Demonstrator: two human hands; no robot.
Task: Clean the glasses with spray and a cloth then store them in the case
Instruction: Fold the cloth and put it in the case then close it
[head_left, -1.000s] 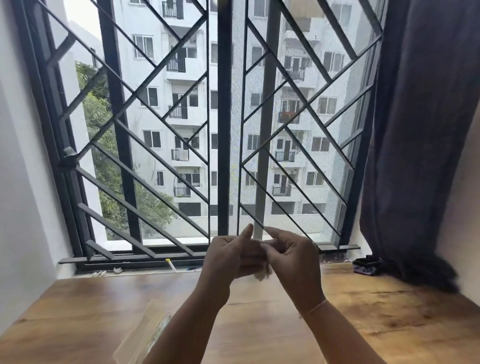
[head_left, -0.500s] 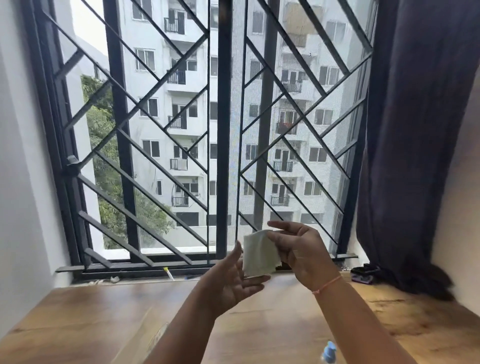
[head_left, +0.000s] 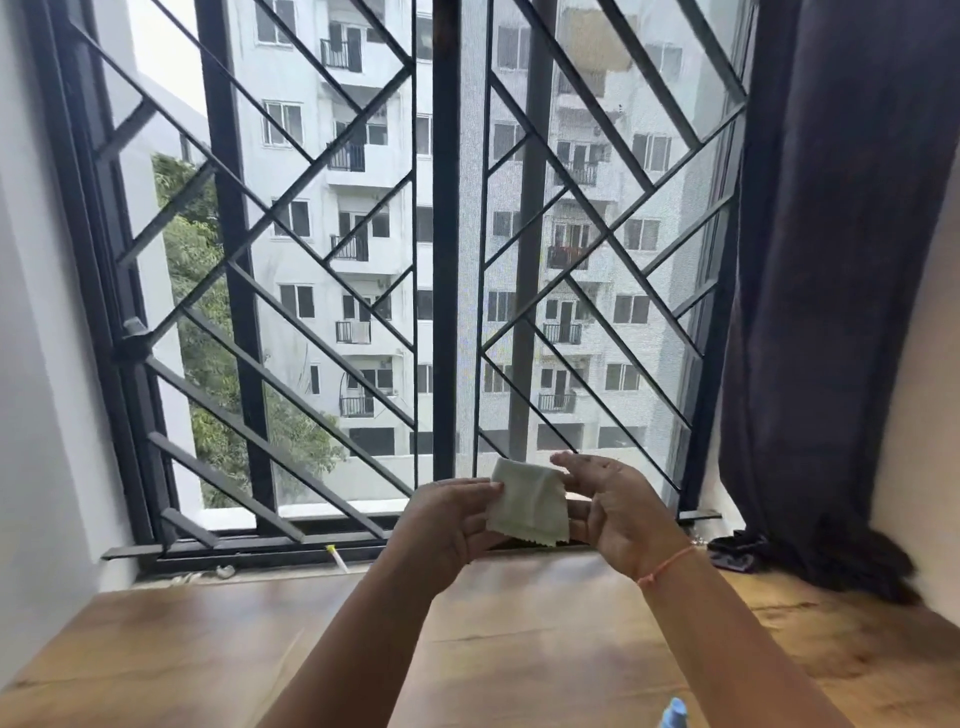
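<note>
A small pale green cleaning cloth (head_left: 531, 502) with a zigzag edge is held up, spread flat, in front of the window. My left hand (head_left: 449, 522) pinches its left edge with thumb and fingers. My right hand (head_left: 608, 506) holds its right side, fingers behind the cloth and thumb above. The blue top of a spray bottle (head_left: 674, 713) shows at the bottom edge under my right forearm. No glasses and no case are in view.
A wooden table (head_left: 519, 623) runs to a barred window (head_left: 447, 260). A dark curtain (head_left: 831, 312) hangs at the right, with a dark bundle (head_left: 737, 552) at its foot. Small bits lie on the sill (head_left: 332, 556).
The crumpled cloth between both hands has been unfolded and spread flat. The camera tilted down a little, so the blue spray top came into view.
</note>
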